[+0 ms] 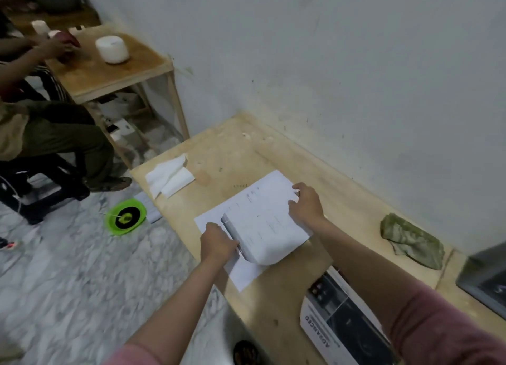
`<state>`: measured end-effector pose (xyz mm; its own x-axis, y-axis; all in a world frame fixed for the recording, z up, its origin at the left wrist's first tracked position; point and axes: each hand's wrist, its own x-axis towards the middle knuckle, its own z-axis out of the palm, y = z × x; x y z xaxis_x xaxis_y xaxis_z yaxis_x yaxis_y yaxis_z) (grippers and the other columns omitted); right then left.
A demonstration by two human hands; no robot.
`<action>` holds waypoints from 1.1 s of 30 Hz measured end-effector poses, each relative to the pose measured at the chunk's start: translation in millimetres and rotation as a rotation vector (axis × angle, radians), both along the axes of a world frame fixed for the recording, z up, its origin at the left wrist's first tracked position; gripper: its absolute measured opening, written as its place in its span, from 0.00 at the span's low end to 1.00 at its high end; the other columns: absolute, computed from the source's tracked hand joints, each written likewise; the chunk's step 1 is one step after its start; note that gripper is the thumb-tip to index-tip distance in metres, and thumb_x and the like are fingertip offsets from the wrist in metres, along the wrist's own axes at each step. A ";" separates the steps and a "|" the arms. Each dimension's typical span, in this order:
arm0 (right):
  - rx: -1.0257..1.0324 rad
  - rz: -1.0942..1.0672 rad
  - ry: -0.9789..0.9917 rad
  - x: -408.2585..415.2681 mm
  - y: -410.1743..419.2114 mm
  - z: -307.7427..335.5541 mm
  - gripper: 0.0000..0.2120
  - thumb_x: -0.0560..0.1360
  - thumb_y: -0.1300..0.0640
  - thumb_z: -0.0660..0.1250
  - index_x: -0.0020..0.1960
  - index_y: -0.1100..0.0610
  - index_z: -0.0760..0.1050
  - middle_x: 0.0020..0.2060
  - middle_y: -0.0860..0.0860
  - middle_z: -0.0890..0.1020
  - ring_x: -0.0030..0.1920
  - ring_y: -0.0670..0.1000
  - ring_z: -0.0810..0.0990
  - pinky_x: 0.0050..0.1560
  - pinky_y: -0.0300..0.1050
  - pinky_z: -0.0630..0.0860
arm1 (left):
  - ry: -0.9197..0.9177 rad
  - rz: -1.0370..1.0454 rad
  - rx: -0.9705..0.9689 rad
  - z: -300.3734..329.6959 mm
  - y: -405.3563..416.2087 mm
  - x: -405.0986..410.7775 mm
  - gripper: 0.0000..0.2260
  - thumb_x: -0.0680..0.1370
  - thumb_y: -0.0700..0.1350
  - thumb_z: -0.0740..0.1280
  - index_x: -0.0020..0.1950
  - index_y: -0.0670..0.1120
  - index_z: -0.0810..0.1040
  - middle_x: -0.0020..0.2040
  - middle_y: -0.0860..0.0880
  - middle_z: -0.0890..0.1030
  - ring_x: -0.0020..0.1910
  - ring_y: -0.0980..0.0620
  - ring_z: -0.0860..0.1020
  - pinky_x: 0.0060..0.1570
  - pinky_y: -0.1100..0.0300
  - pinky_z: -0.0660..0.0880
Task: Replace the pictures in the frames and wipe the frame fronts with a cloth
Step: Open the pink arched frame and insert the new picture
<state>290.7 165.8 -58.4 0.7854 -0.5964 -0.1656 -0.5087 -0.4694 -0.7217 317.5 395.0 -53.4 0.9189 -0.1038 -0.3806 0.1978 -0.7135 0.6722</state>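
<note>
A white sheet of printed paper (262, 216) lies draped over a picture frame (231, 229) in the middle of the wooden table (273, 296); only the frame's near-left edge shows. My left hand (217, 244) grips that edge. My right hand (306, 204) pinches the paper's far right edge. A second white sheet (241, 273) lies flat under the frame. A crumpled green cloth (412, 240) rests on the table to the right, apart from both hands.
Folded white tissues (169, 177) lie at the table's far left corner. A printed box (342, 318) sits near the front edge, a dark grey object (484, 279) at far right. A green plate (126, 216) lies on the floor. Another person sits at a second table (115, 74) at left.
</note>
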 end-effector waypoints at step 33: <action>-0.334 -0.151 0.492 -226.6 -36.4 -3.6 0.22 0.73 0.47 0.65 0.64 0.56 0.69 0.61 0.58 0.70 0.62 0.61 0.69 0.60 0.54 0.67 | 0.010 -0.408 0.135 -24.0 -46.4 -179.8 0.23 0.71 0.57 0.71 0.54 0.43 0.69 0.50 0.45 0.72 0.45 0.47 0.78 0.42 0.57 0.79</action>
<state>64.1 129.4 -62.0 0.5673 -0.7772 -0.2721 -0.8232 -0.5270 -0.2112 137.7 348.6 -77.4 0.8091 -0.4068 -0.4241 -0.1129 -0.8158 0.5672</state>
